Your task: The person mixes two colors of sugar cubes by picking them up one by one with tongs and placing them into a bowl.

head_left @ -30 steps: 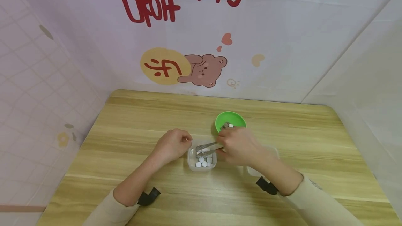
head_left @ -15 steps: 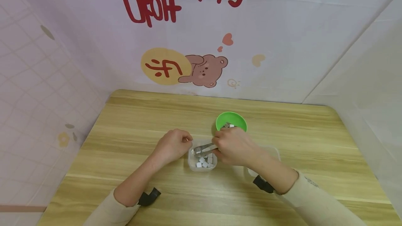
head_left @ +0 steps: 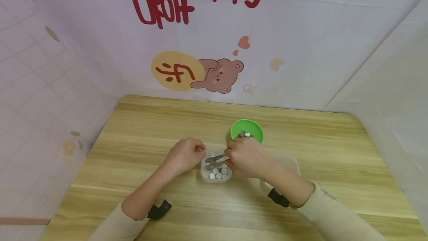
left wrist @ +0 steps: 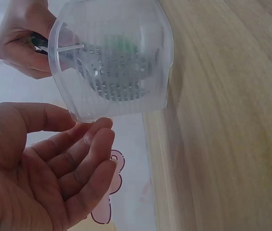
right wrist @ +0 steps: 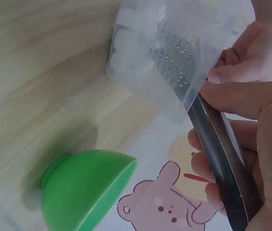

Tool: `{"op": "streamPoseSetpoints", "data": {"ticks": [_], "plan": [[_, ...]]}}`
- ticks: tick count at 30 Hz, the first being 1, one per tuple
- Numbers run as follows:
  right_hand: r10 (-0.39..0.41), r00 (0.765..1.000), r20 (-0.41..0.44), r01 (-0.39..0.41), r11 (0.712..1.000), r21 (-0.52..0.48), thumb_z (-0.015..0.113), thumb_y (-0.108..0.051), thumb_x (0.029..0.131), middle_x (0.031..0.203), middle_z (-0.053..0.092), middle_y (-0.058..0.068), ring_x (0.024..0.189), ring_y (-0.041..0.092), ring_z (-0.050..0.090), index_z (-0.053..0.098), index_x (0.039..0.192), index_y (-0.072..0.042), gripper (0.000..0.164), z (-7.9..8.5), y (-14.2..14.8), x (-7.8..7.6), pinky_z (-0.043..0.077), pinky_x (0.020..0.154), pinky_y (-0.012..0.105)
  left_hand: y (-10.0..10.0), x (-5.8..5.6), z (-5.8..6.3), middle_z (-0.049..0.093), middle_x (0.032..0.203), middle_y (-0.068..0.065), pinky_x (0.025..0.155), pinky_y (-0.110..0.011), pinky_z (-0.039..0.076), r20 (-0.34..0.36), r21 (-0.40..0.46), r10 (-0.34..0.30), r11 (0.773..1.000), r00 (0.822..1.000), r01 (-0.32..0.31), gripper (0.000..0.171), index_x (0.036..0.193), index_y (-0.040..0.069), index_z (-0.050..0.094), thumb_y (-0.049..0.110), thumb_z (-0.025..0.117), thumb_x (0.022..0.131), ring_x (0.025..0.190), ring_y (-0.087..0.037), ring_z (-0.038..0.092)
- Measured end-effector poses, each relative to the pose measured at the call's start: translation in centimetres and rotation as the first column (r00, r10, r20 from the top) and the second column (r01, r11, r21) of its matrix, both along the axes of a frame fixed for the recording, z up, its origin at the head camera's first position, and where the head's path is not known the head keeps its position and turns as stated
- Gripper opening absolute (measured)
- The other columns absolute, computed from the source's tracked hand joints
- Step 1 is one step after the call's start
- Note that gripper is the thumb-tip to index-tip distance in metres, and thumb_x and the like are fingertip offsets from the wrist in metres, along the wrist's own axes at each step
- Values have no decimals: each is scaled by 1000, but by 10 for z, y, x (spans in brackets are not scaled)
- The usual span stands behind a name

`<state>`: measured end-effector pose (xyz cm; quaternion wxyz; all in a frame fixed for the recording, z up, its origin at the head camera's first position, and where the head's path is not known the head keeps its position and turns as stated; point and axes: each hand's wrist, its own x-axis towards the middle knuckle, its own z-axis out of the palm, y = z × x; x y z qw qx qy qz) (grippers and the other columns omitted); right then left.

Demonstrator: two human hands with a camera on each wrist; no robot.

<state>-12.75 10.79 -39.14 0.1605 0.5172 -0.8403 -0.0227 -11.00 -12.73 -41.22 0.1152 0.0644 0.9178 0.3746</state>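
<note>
In the head view a clear plastic container [head_left: 205, 179] holds several white cubes [head_left: 219, 175]. My left hand [head_left: 185, 155] is at its far left corner; in the left wrist view its thumb and forefinger pinch the edge, the other fingers loosely bent. My right hand [head_left: 246, 157] grips metal tongs [right wrist: 217, 149] by their arms. Their perforated heads [left wrist: 119, 74] are down inside the container, slightly apart. Whether a cube lies between them, I cannot tell.
Beyond my right hand stands a green bowl [head_left: 245, 125] with grey cubes and a white one in it. A second clear plastic piece [head_left: 289, 161], perhaps a container or lid, lies partly under my right forearm. A printed cloth wall [head_left: 294, 84] borders the table's back.
My right hand has shifted slightly left, carrying the tongs' heads further toward the container's left side. The left hand keeps its place at the container's corner.
</note>
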Motion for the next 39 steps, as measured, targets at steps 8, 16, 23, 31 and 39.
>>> {"op": "streamPoseSetpoints", "data": {"ticks": [8,16,23,31,39], "plan": [[-37,995,90,53,982,-182,88,-25,72,68,51,-8,57,10,47,66,71,-17,23,3,16,-2,40,48,26,0,1,1,74,98,-2,71,-35,52,-11,-22,1,1000,1000,-2,19,108,8,81,14,68,94,82,-16,62],[-34,992,125,76,935,-347,89,-19,73,79,69,-7,59,6,58,79,85,-13,17,10,40,-1,45,50,23,-2,2,1,74,99,-2,72,-35,52,9,-5,13,1000,1000,-12,20,108,8,80,14,68,94,82,-16,63],[-75,991,114,121,868,-481,89,-17,74,82,74,-3,60,10,65,81,87,-10,17,18,65,-9,46,49,25,-2,2,1,73,95,-2,66,-34,50,21,20,25,999,999,-25,19,106,8,80,13,67,94,75,-17,61],[-195,978,79,207,832,-514,89,-16,74,81,75,-1,55,8,61,80,85,-11,15,14,104,-21,39,44,24,-1,2,2,72,95,-1,66,-34,49,15,3,10,1000,1000,-10,20,108,8,80,14,67,95,75,-17,60],[-359,925,121,374,811,-451,88,-21,74,81,75,1,53,15,60,82,86,-11,16,1,129,-24,35,42,29,0,1,2,73,98,-2,69,-34,50,21,-7,13,1000,1000,-13,20,109,9,80,15,67,95,78,-17,60]]}}
